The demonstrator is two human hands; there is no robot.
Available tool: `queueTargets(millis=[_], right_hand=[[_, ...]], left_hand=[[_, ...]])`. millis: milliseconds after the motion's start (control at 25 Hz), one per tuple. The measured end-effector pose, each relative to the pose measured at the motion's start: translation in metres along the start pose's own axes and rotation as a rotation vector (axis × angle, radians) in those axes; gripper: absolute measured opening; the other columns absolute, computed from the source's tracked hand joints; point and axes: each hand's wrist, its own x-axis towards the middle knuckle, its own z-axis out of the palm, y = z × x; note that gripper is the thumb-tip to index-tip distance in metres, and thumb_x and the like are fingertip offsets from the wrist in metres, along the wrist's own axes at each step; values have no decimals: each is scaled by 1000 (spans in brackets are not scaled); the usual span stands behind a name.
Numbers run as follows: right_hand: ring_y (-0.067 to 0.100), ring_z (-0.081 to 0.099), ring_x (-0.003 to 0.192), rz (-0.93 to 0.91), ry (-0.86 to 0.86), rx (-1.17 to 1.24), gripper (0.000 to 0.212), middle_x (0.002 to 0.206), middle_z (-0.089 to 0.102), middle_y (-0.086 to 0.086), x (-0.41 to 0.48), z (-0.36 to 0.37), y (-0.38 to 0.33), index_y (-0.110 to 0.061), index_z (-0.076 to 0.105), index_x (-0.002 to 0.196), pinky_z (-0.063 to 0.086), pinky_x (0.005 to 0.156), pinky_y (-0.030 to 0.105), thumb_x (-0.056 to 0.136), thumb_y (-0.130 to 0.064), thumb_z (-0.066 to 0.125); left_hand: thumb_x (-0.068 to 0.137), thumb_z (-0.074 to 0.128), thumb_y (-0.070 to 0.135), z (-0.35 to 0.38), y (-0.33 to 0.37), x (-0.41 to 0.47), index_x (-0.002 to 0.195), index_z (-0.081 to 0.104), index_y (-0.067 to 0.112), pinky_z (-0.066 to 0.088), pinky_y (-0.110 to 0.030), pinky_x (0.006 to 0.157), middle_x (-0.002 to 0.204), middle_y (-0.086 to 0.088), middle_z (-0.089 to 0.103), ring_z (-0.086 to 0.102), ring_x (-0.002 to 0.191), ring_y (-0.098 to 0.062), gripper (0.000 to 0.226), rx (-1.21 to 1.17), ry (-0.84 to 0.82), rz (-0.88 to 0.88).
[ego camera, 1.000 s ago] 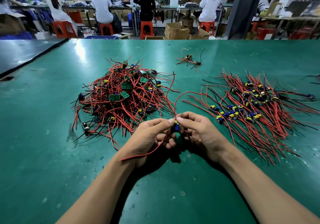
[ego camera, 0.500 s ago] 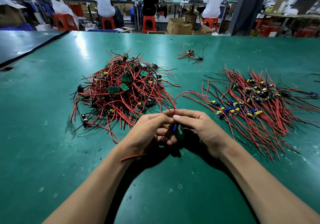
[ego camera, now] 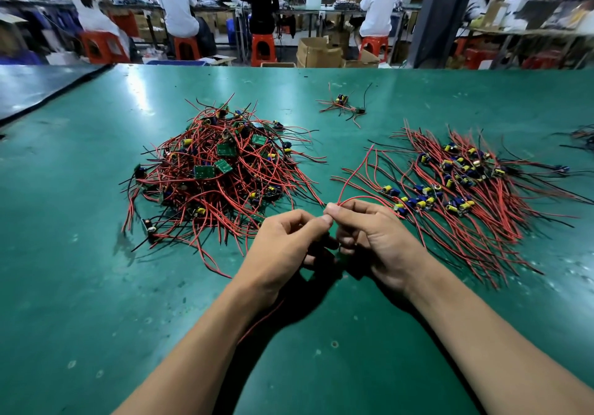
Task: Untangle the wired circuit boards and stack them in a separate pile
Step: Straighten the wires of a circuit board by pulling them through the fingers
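**Two hands pinch a red lead between two piles of wired boards**

We look down along two bare forearms reaching onto a green table [ego camera: 96, 286]. The left hand [ego camera: 287, 244] and the right hand [ego camera: 382, 244] meet in the middle, thumb tips touching; each is closed in a pinch, thumb against curled forefinger, on a thin red lead [ego camera: 353, 172]. The remaining fingers of both hands curl under; something dark sits in the shadow between them, too hidden for us to say whether it is a board. From the pinch the red lead rises toward the far side of the table and leans right; a second red wire [ego camera: 262, 319] shows below the left wrist, running back toward the person.

The tangled pile [ego camera: 218, 176] lies beyond and to the left of the left hand; it is a heap of red and black wires with green boards and yellow and blue parts, and its nearest strands lie just beside the left knuckles. The sorted pile [ego camera: 459, 186] lies to the right of the right hand; it is flatter, its wires roughly parallel, and its near edge is just beside that hand. A small cluster [ego camera: 344, 104] of wired boards lies farther off, well apart from both.

Behind the table, people sit on orange stools [ego camera: 263, 49] at benches, backs turned to us; cardboard boxes [ego camera: 318, 51] stand on the floor.
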Motion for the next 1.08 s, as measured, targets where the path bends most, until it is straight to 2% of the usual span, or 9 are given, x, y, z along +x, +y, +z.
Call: queueTargets(millis=[120, 240, 400, 480, 560, 760, 840, 920, 1080], right_hand=[[12, 41, 42, 48, 27, -49, 18, 55, 46, 2, -1, 0, 1, -18, 67, 68, 40, 44, 20, 75, -30, 80], [9, 35, 38, 31, 101, -90, 25, 48, 40, -3, 1, -1, 4, -18, 64, 70, 27, 45, 18, 71, -34, 82], [8, 32, 37, -38, 214, -9, 37, 54, 41, 1, 6, -4, 1, -7, 59, 99, 18, 42, 19, 75, -27, 79], [6, 34, 38, -96, 282, 74, 20, 66, 50, 4, 9, -8, -4, -3, 57, 91, 27, 38, 18, 85, -14, 73], [5, 35, 38, -106, 325, 143, 14, 60, 55, -3, 11, -13, -9, -6, 57, 84, 30, 37, 18, 90, -12, 68], [5, 25, 31, 67, 304, 424, 42, 49, 31, -5, 9, -16, -18, -10, 52, 55, 22, 32, 17, 95, -20, 61], [5, 24, 30, 96, 309, 488, 42, 48, 28, -5, 9, -15, -17, -11, 47, 55, 21, 31, 17, 93, -17, 61], [5, 27, 33, 84, 309, 418, 38, 51, 31, -5, 8, -15, -16, -10, 51, 60, 22, 32, 17, 94, -23, 64], [8, 39, 43, -28, 198, -41, 38, 62, 47, -3, 0, -10, -9, -2, 70, 87, 32, 40, 20, 96, -37, 61]], left_hand=[[91, 65, 11, 0, -2, -2, 87, 73, 3, 56, -34, 60, 77, -18, 72, 68, 62, -27, 12, 44, -14, 11], [92, 63, 8, 0, -2, -2, 84, 72, 1, 55, -30, 55, 73, -17, 71, 67, 60, -26, 14, 32, -14, -19], [91, 63, 5, 2, 1, -4, 78, 71, 4, 54, -29, 54, 69, -15, 69, 65, 57, -25, 14, 25, -25, -30], [90, 64, 4, 2, 2, -5, 80, 70, 2, 53, -27, 54, 68, -15, 69, 65, 56, -24, 12, 40, -52, -37], [89, 64, 4, 2, 3, -7, 81, 70, 0, 52, -25, 53, 68, -15, 70, 64, 56, -23, 10, 56, -75, -42], [87, 66, 5, 2, 3, -7, 83, 71, -2, 49, -22, 51, 69, -15, 70, 62, 53, -19, 10, 52, -124, -46], [87, 66, 5, 1, 2, -7, 82, 71, -2, 49, -21, 53, 68, -13, 70, 61, 54, -17, 10, 89, -141, -41], [87, 66, 4, 1, 3, -8, 80, 71, 0, 50, -22, 54, 68, -13, 70, 62, 54, -18, 9, 92, -124, -33], [91, 62, 5, 0, 2, -6, 82, 69, 1, 54, -28, 56, 68, -14, 70, 64, 55, -21, 13, 7, -15, -45]])
